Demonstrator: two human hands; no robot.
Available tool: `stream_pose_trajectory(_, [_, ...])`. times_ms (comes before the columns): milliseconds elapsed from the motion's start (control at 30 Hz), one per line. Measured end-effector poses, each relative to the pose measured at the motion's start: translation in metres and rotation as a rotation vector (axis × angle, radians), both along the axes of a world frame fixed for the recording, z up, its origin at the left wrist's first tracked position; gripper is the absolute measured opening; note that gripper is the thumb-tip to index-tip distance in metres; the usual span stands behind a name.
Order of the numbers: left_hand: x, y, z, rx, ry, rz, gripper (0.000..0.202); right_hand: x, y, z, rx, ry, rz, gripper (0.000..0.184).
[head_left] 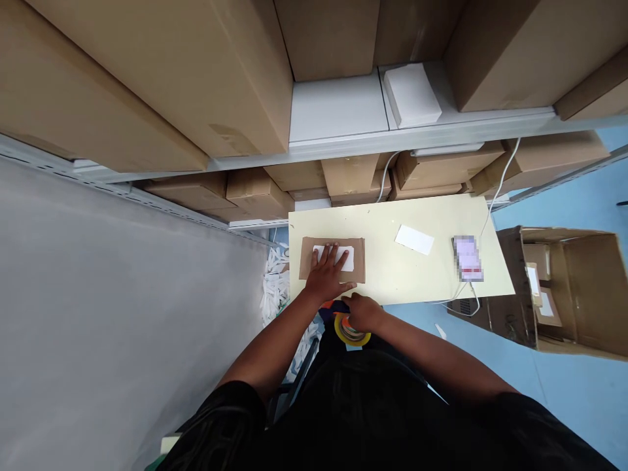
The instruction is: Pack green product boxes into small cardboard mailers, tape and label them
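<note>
My left hand [328, 275] lies flat with fingers spread on a white label [348, 259]. Under the label is a flat brown cardboard piece [305, 260], near the left end of the pale table. Just below the table's front edge, my right hand [362, 312] is closed around the handle of a tape dispenser [336, 307]. A yellow roll of tape [356, 339] sits on the dispenser, partly covered by my hand. Farther right on the table lies a white slip of paper [415, 239], apart from both hands.
A phone [468, 259] with a white cable rests toward the right of the table [383, 261]. An open carton [579, 288] holding flat packets stands to the right. Shelves with cardboard boxes [353, 176] rise behind. Paper strips [275, 288] litter the floor at left.
</note>
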State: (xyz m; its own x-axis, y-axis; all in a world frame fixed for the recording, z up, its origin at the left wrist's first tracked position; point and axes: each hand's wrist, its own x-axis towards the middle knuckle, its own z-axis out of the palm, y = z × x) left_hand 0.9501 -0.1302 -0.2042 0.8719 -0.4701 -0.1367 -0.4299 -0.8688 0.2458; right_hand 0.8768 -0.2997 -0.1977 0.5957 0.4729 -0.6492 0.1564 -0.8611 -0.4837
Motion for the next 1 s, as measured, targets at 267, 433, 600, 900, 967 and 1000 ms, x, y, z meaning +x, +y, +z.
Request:
stream_pose_trajectory(267, [-0.003,0.002,-0.005,-0.032,-0.042,0.016,0.104,-0.015,-0.128,0.015,0.018,0.057,-0.492,0.057])
stream_pose_trajectory(433, [-0.003,0.002,-0.008,-0.038,-0.046,0.021,0.105,-0.019,-0.178,0.029,0.101,-0.05,-0.855,0.024])
stream_pose_trajectory(600, [-0.006,-0.004,0.002,-0.021,0.035,0.06,0.106,0.04,-0.174,0.075,0.27,-0.159,-0.926,0.025])
stream_pose_trajectory(900, [-0.009,-0.009,0.016,-0.108,0.172,0.124,0.111,0.212,-0.102,0.243,0.327,-0.604,-0.725,0.028])
stream_pose_trajectory(967, [-0.009,-0.006,0.015,-0.108,0.19,0.123,0.111,0.248,-0.08,0.269,0.24,-0.697,-0.669,0.024])
stream_pose_trajectory(1000, [-0.009,-0.005,0.014,-0.112,0.2,0.122,0.112,0.265,-0.068,0.278,0.221,-0.722,-0.66,0.022])
